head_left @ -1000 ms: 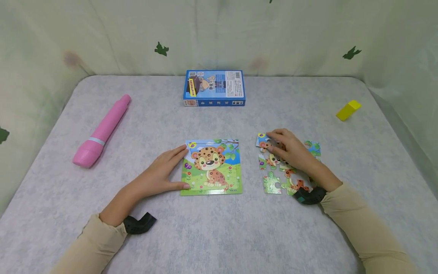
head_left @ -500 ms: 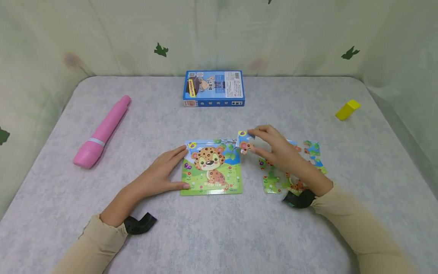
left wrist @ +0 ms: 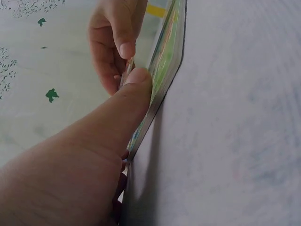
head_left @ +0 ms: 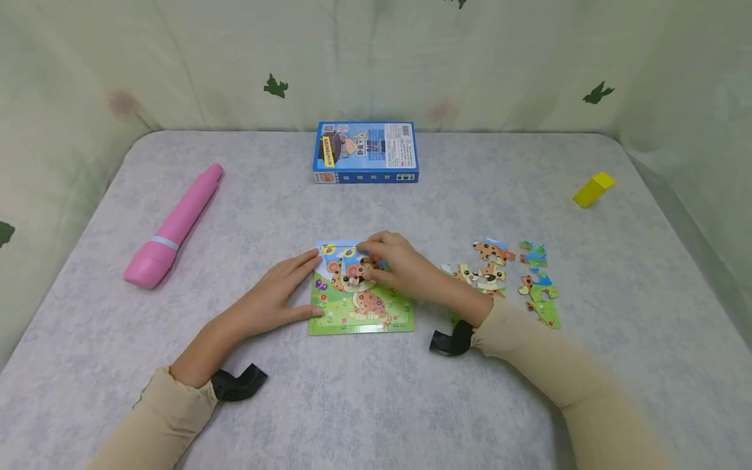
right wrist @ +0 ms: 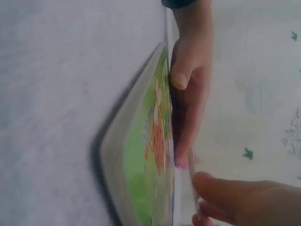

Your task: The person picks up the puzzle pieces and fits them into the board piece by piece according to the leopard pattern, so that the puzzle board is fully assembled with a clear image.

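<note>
Between the two bare hands lies a square, glossy board printed with a spotted leopard cub on green grass (head_left: 367, 320); its thick, pale rim shows in the wrist views. The right hand (head_left: 411, 269) pinches a thin, blue-topped jigsaw piece with a printed ear (head_left: 351, 260) between thumb and fingers, over the board's upper part but apart from its surface. The left hand (head_left: 281, 287) grasps nothing; its extended fingers and thumb rest along the board's left edge. The work looks barely begun: no piece appears seated, though the right hand hides some of the board. Right of that hand, the loose, shiny jigsaw pieces with rounded knobs and notches (head_left: 492, 282) lie off the board, seemingly all left to place, on a matte, mottled grey tabletop (head_left: 352, 405).
</note>
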Demonstrator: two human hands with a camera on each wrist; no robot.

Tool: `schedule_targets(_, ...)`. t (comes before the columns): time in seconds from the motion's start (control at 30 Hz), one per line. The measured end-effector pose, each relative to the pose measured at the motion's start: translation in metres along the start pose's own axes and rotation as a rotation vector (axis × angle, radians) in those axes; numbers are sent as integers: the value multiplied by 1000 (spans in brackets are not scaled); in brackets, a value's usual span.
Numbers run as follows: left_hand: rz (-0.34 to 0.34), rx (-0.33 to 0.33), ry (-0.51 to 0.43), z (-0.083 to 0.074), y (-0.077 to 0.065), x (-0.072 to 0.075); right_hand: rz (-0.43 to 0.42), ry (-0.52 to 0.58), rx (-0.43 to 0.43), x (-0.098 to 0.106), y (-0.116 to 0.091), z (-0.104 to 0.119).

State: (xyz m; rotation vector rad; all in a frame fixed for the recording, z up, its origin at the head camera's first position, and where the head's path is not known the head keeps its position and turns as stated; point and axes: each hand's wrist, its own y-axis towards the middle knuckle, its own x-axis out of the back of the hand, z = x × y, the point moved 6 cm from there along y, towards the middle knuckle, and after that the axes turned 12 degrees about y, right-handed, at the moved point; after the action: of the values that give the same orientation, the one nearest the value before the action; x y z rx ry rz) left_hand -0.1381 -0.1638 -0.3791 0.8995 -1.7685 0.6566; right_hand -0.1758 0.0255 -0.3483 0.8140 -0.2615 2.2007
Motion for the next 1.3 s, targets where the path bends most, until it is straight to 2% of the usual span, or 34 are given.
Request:
schedule_targets(0.2,-9,-11,-24,1,1,2,28,-76,-17,-13,16,-4)
schedule_targets(0.33,-15,-7,-29,2,1,2,17,-138,-24,-18,24,-8)
schedule_targets(0.77,-28,-46,-3,0,2,1,-62,-127,-10,-20,32,-12)
schedule_targets(1.03,-28,-56,14,-1,2,1,-57,-197,-44,-23,35,-10)
schedule_targets(1.13,-29,-56,16,0,2,1,-25,-139,-75,-22,33,-10)
schedule_targets(1.3,-32,-56,21,0,2,0,-16,89,-87,-8,21,-8)
